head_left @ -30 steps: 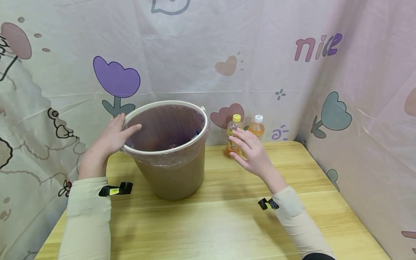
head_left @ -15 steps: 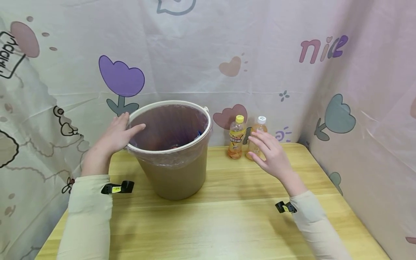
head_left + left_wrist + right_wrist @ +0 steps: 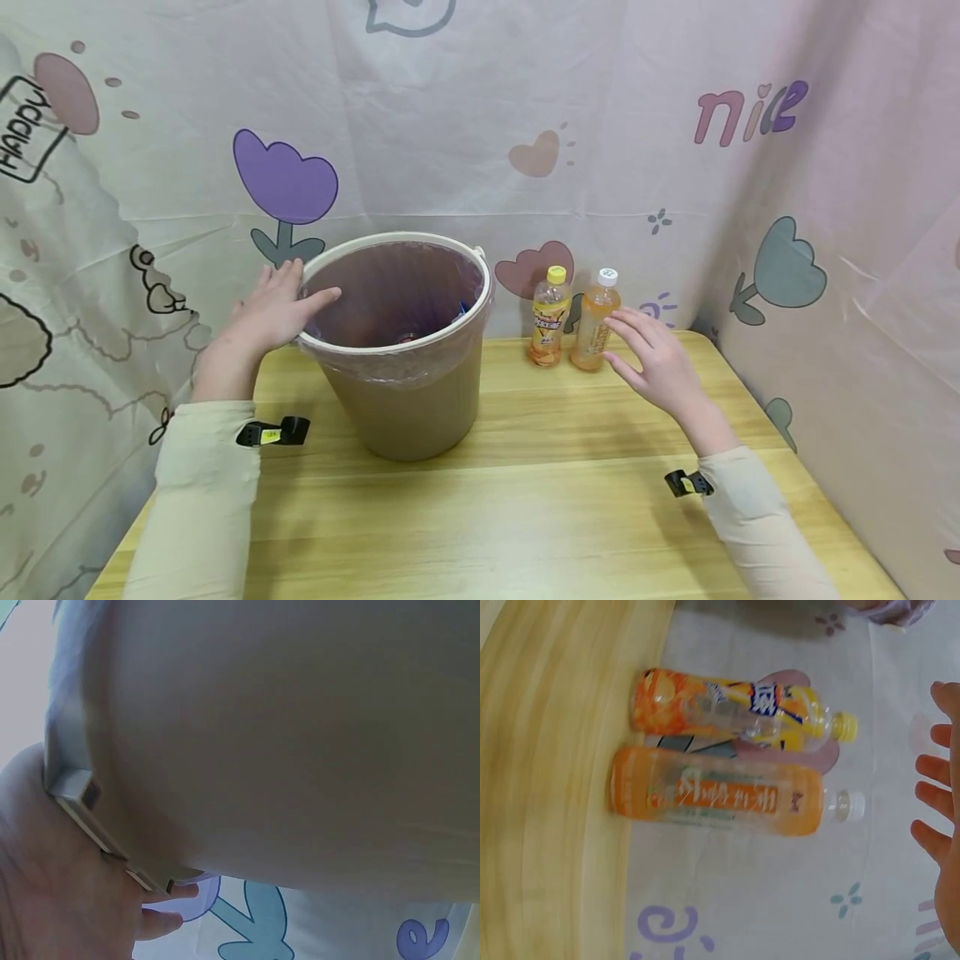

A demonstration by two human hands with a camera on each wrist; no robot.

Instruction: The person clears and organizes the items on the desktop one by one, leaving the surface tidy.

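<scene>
A brown trash can [image 3: 408, 408] with a cream rim and a clear plastic liner stands on the table. My left hand [image 3: 272, 310] rests on its left rim, fingers extended along the outside and thumb reaching over the opening. In the left wrist view that hand [image 3: 67, 877] lies against the rim, beside the can's wall [image 3: 285, 750]. My right hand [image 3: 660, 362] is held up with fingers spread, its fingertips overlapping the white-capped drink bottle [image 3: 596, 321] in the head view. The right wrist view shows this hand [image 3: 945, 802] apart from the bottles. A yellow-capped bottle [image 3: 550, 321] stands beside the white-capped one.
Inside the can, something blue [image 3: 461, 311] and a small reddish item [image 3: 408, 337] show. The wooden table [image 3: 480, 517] meets a printed cloth backdrop [image 3: 420, 125] behind and at both sides. Both bottles stand close to the table's back edge.
My right hand has moved right, from in front of the yellow-capped bottle to the right side of the white-capped one. The left hand stays on the rim. The view has shifted slightly.
</scene>
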